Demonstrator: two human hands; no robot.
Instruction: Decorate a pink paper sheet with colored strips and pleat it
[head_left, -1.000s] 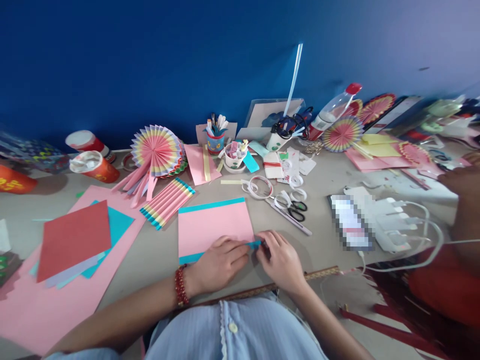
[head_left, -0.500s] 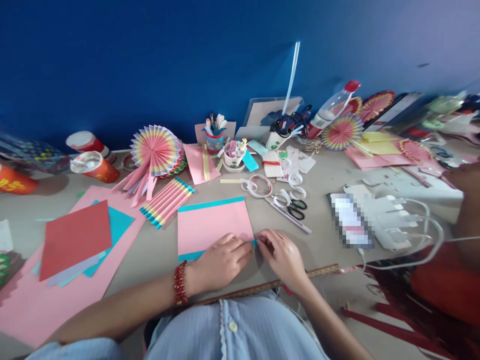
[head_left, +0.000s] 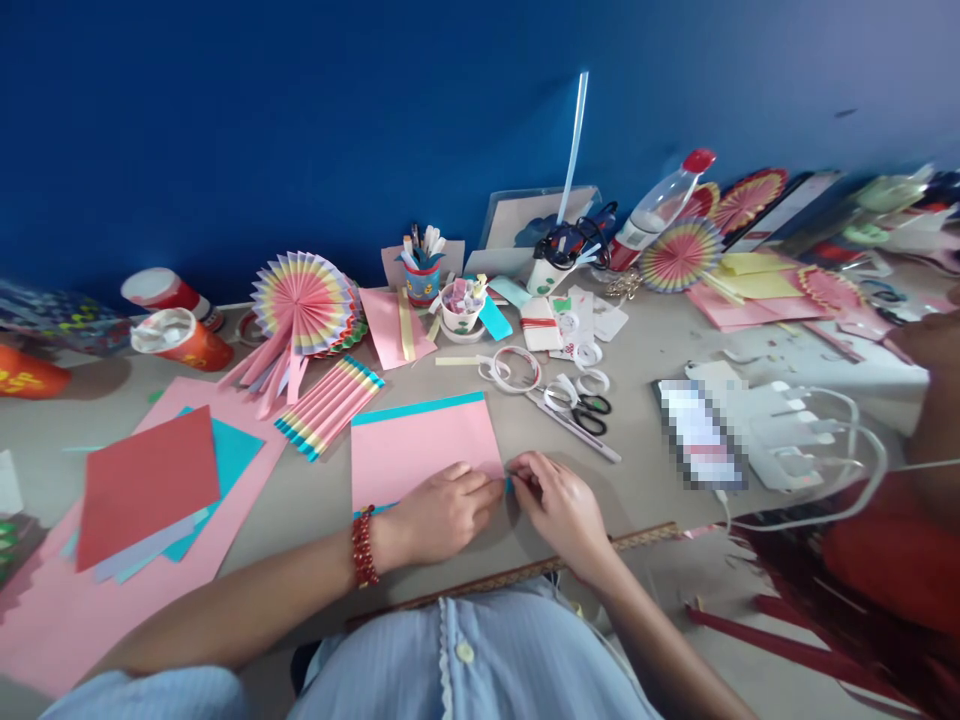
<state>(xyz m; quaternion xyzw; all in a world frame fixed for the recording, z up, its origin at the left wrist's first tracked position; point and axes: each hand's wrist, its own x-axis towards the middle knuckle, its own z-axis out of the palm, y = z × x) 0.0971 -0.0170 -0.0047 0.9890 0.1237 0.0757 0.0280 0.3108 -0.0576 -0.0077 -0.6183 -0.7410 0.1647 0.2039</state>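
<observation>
A pink paper sheet (head_left: 420,450) with blue strips along its far and near edges lies on the table in front of me. My left hand (head_left: 442,515), with a red beaded bracelet at the wrist, rests on the sheet's near edge, its fingers lying over the paper. At the near right corner my right hand (head_left: 559,500) is closed in a pinch on the end of the blue paper strip (head_left: 509,485). Both hands' fingertips are close together there. The middle of the near strip is hidden under my left hand.
Left lie a folded pink strip bundle (head_left: 330,408), a red sheet (head_left: 150,485) and a paper fan (head_left: 300,305). Beyond the sheet are tape rolls (head_left: 516,370), scissors (head_left: 592,413) and a pen (head_left: 585,435). A phone (head_left: 701,435) with cables lies right, near another person.
The view has shifted slightly. Both hands stay at the sheet's near right corner, my left hand still on the paper and my right still pinching the blue strip's end.
</observation>
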